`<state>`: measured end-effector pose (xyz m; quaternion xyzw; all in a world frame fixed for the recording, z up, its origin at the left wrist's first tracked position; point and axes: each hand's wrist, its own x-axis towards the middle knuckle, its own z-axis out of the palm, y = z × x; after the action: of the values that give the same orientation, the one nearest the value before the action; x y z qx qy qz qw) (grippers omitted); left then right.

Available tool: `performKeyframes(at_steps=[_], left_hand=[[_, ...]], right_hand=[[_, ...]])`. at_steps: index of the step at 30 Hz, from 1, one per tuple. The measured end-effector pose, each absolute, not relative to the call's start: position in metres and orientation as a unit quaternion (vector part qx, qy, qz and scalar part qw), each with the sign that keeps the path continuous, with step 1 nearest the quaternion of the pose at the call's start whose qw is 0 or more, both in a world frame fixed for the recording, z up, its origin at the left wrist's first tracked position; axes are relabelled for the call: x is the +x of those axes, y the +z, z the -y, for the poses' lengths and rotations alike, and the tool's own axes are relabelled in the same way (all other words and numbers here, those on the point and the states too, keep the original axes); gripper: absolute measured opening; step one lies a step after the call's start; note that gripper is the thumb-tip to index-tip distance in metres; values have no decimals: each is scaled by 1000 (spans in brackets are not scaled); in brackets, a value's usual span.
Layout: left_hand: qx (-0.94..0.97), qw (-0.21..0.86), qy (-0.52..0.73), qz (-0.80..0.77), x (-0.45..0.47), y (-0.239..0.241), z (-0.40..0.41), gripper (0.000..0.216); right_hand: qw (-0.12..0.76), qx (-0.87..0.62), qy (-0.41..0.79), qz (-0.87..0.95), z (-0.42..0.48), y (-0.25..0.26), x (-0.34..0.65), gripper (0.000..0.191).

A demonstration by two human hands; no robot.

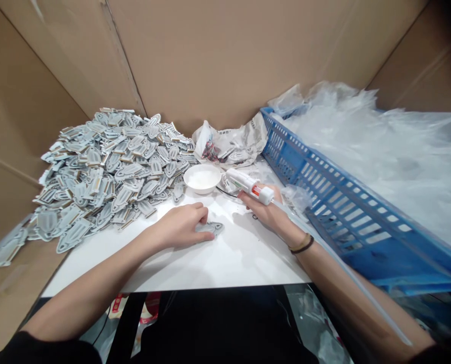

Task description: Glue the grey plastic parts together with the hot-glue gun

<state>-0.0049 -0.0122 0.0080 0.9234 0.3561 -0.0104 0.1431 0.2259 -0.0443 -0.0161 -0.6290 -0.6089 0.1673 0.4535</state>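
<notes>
My left hand (182, 225) rests on the white board (210, 258) with its fingers curled over a flat grey shield-shaped piece (211, 228), pinning it down. My right hand (265, 210) is closed round a white tube-like dispenser with a red band (248, 184); its tip points toward a small white bowl (201, 178). A thin clear hose runs back from the dispenser along my right forearm. A dark band sits on my right wrist.
A big heap of the same grey pieces (107, 167) covers the left side. A crumpled bag (229, 144) lies behind the bowl. A blue slatted crate (343, 207) full of clear plastic bags stands at the right. Cardboard walls enclose the bench.
</notes>
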Motion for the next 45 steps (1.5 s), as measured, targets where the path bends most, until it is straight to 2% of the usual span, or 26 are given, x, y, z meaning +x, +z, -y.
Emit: performKeyframes(at_steps=[11,17,20,36,39,45], left_hand=[[917,183,17,-353,-6,3,3,34],[923,171,49,-342,-8,9,1,14],[919,177,71,-344,-7,9,1,15],[834,368,114,-394,-11,-1,-11,19],[842,348,118,-395,-9,-2,-11,18],[892,234,133,-363,-8,-7,-12,18]], right_hand=[[458,-630,165,605,46,-15,225,29],[459,-638,179,592,47,-14,225,26],[456,-644,175,589,47,-12,224,26],[466,-639,180,585,48,-12,224,27],[459,-644,178,586,47,-13,225,27],[458,-645,180,585,46,-15,226,27]])
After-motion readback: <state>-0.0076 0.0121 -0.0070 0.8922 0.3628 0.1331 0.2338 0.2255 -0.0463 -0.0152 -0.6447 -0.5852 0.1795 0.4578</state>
